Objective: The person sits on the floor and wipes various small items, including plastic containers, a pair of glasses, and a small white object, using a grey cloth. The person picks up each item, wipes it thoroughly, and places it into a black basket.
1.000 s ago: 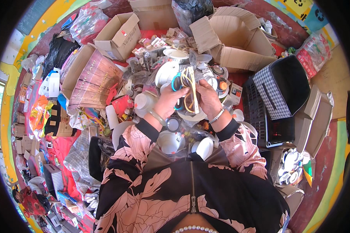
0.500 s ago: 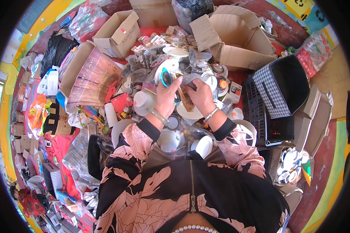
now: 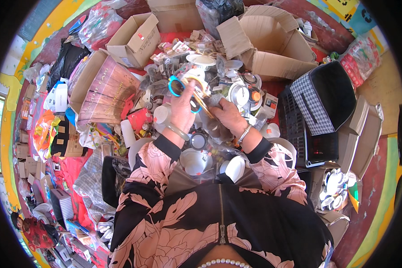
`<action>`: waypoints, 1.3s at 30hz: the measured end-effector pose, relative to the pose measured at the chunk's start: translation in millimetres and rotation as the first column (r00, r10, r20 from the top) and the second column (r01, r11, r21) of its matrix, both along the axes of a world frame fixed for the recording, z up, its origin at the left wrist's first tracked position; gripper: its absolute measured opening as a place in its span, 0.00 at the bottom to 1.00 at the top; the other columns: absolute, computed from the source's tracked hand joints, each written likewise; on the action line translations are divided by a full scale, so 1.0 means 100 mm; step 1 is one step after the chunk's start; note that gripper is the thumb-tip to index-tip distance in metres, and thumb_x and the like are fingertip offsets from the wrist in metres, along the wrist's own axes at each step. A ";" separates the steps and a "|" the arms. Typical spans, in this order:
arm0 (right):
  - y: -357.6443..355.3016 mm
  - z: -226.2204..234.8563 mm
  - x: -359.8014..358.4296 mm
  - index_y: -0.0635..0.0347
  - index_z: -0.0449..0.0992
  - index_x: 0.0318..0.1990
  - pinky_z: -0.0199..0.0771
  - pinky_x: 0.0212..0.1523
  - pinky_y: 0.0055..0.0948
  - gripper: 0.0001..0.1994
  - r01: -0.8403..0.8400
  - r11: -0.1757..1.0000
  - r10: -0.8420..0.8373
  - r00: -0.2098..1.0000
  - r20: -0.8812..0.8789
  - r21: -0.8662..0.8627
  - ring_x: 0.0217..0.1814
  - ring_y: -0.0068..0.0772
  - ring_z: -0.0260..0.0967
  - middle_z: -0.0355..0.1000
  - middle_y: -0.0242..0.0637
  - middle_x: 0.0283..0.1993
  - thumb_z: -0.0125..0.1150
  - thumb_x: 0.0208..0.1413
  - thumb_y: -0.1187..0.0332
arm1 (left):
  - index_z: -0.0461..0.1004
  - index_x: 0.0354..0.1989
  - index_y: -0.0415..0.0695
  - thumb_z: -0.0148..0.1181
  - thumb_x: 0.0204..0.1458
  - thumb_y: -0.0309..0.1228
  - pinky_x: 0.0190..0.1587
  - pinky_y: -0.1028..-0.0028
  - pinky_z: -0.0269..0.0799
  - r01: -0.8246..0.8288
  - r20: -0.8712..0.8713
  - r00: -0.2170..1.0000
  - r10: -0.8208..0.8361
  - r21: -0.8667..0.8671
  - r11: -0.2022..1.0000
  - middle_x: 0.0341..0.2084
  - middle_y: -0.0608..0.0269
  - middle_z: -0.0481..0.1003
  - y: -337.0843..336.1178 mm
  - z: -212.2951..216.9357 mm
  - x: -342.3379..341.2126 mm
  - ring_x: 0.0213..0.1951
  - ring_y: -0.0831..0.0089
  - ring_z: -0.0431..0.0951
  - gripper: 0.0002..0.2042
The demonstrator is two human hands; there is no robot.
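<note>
My left hand point(image 3: 181, 109) is closed on a pair of glasses point(image 3: 177, 86) with bright blue round rims and thin yellowish-brown arms. One rim sticks out past my fingers, and the other shows beside my palm. My right hand point(image 3: 230, 116) pinches a grey, soft-looking piece point(image 3: 215, 100), perhaps cloth, close to the ends of the glasses' arms. Below its fingers hangs something brownish and see-through point(image 3: 219, 127), whose kind I cannot make out. Beneath both hands lies a heap of white round fittings point(image 3: 196, 161), discs and clear plastic wrap.
Cardboard boxes point(image 3: 279, 66) stand behind the heap, with a pink printed carton point(image 3: 103, 91) at the left. A black crate point(image 3: 295, 120) and a houndstooth-and-black case point(image 3: 322, 100) are on the right. Another person in red point(image 3: 36, 228) is at the lower left.
The glasses have swung left and down with my left hand, showing more of both rims. My right hand has dropped slightly, still pinching the grey piece.
</note>
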State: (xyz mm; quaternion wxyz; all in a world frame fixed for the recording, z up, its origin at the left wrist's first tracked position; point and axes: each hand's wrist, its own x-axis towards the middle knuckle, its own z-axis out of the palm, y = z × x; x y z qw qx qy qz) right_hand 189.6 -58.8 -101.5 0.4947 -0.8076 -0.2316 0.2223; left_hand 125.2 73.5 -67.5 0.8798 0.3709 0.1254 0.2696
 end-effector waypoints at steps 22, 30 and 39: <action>-0.14 0.11 0.02 0.65 0.72 0.38 0.71 0.35 0.23 0.14 0.057 0.797 0.462 0.584 -0.668 0.601 0.33 0.23 0.70 0.73 0.34 0.34 0.60 0.50 0.63 | 0.68 0.46 0.42 0.60 0.48 0.34 0.43 0.71 0.71 0.442 -0.031 0.897 -0.441 0.019 0.897 0.37 0.60 0.74 0.12 0.11 -0.07 0.39 0.71 0.74 0.18; -0.25 0.42 0.22 0.65 0.71 0.32 0.68 0.28 0.23 0.12 0.224 0.939 0.006 0.748 -0.664 0.261 0.27 0.21 0.66 0.70 0.31 0.27 0.55 0.54 0.63 | 0.67 0.46 0.41 0.60 0.47 0.30 0.31 0.73 0.74 0.245 0.060 0.970 -0.237 -0.199 0.949 0.35 0.58 0.74 0.29 0.07 -0.04 0.33 0.68 0.76 0.18; -0.11 0.27 -0.04 0.63 0.72 0.36 0.70 0.36 0.38 0.15 -0.186 0.982 0.159 0.784 0.601 -0.018 0.36 0.50 0.67 0.67 0.49 0.37 0.62 0.43 0.63 | 0.71 0.39 0.43 0.63 0.45 0.29 0.23 0.78 0.68 0.079 -0.241 0.963 -0.123 -0.184 0.980 0.29 0.66 0.74 0.21 -0.06 0.02 0.27 0.76 0.75 0.13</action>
